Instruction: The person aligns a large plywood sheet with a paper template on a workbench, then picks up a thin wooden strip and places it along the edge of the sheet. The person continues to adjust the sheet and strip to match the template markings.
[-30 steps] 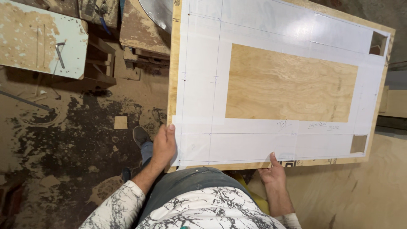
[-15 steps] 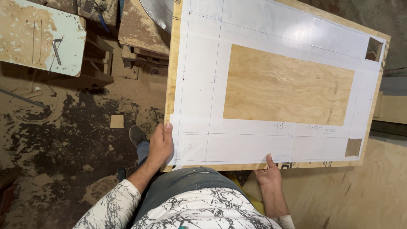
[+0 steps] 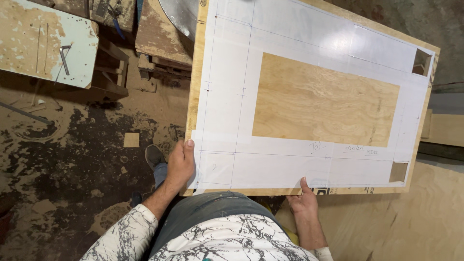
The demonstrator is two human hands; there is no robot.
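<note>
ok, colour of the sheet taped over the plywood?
White sheet, over the tan plywood panel; head view.

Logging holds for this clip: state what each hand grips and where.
Both hold the plywood panel covered with a white template: left hand on its near left corner, right hand on its near edge.

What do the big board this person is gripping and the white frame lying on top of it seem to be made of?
The board looks like bare plywood: wavy tan grain shows, with no shine. The white frame seems to be thin paper or film, matte to slightly glossy, with overlapping strips and pencil lines; which one, I cannot tell. The left hand and right hand grip the near edge.
</note>
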